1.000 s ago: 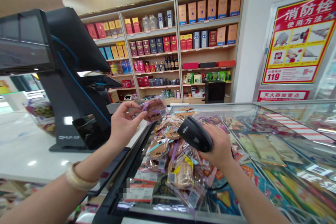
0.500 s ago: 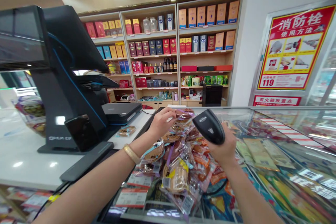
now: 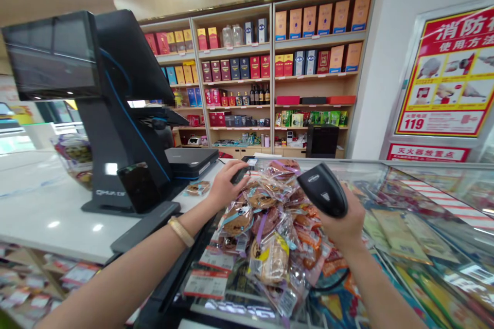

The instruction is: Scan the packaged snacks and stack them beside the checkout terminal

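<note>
The right hand is gripping the black barcode scanner above the snack packets lying on the glass counter. The left hand, fingers loosely curled, is touching the pile's far edge, holding nothing visible.

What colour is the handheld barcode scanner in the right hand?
Black: the handheld barcode scanner gripped in the right hand shows best in the head view.

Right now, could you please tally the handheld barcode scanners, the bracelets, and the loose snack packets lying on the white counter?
handheld barcode scanner, in the right hand: 1
bracelet, on the left wrist: 1
snack packet on the white counter: 1
Total: 3
</note>
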### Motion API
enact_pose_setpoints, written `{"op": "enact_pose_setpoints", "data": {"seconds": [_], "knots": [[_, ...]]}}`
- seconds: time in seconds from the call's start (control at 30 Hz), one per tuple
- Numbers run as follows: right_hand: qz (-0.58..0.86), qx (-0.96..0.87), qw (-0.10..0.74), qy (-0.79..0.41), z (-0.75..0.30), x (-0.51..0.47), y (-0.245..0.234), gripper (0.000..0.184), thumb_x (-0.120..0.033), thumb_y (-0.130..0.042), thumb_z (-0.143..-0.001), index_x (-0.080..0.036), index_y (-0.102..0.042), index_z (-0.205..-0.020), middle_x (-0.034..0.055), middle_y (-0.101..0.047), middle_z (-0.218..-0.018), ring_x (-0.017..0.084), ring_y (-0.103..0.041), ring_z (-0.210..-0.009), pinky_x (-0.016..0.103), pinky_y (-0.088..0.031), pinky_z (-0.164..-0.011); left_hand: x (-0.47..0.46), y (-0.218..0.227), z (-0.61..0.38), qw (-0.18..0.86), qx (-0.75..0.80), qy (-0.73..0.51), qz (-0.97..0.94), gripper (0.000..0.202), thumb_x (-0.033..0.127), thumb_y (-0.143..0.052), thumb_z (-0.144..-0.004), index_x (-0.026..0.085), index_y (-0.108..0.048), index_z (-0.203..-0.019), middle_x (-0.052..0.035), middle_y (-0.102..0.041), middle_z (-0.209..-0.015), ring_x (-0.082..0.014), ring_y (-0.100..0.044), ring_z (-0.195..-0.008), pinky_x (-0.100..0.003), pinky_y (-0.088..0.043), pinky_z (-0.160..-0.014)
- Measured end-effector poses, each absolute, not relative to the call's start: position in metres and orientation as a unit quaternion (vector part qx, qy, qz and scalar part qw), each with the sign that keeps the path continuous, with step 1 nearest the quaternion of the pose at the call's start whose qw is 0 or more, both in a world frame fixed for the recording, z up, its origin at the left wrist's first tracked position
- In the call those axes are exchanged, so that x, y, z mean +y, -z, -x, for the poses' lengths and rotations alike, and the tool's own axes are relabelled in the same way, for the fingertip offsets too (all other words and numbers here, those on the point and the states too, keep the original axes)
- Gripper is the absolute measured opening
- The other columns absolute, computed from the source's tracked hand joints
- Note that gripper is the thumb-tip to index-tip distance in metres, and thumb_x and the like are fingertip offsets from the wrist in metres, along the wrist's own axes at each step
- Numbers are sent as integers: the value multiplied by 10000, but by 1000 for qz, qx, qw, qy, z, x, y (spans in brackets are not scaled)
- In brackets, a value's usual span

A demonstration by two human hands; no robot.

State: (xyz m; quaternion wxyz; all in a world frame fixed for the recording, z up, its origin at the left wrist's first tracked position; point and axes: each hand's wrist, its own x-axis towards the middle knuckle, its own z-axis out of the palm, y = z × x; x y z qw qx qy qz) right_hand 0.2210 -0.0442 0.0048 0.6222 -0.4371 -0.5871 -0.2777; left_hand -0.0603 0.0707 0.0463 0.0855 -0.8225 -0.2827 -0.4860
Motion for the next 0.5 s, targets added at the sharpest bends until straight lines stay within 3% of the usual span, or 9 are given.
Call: {"op": "enact_pose_setpoints", "data": {"seconds": [0.13,0.23,0.33,0.5], "knots": [[427,-585,633,275,-222,-44,-3,108,-219,-641,-715,-205,-557,-781,-2,-566,-687,166,-562,-626,278,-447,-582,107,-36,123,70,-503,453,732,264,310,-638,-782,171,-690,-1000,-108,-694,-1055,-257,-645,-1010,-402,-499,-934],[424,-580,638,278,-222,-44,-2,111,-209,-637,-716,-205,-583,-813,10,-586,-700,182,-581,-641,293,-460,-586,133,-29,165,-7,-644,403,651,237,311,-651,-759,149,-699,-925,-124,-725,-971,-276,-683,-930,-364,-525,-823],[423,-574,642,281,-222,-44,-1,141,-215,-639,-719,-206,-606,-856,20,-603,-708,207,-607,-679,314,-480,-601,152,-21,192,-43,-714,347,606,282,404,-678,-722,136,-676,-810,-161,-731,-893,-305,-698,-862,-348,-521,-699],[437,-558,649,276,-224,-43,3,200,-242,-674,-714,-201,-611,-898,27,-619,-741,220,-623,-720,323,-501,-625,175,-2,211,-72,-766,208,603,451,576,-763,-509,192,-528,-525,-217,-702,-760,-417,-679,-865,-427,-509,-675]]}}
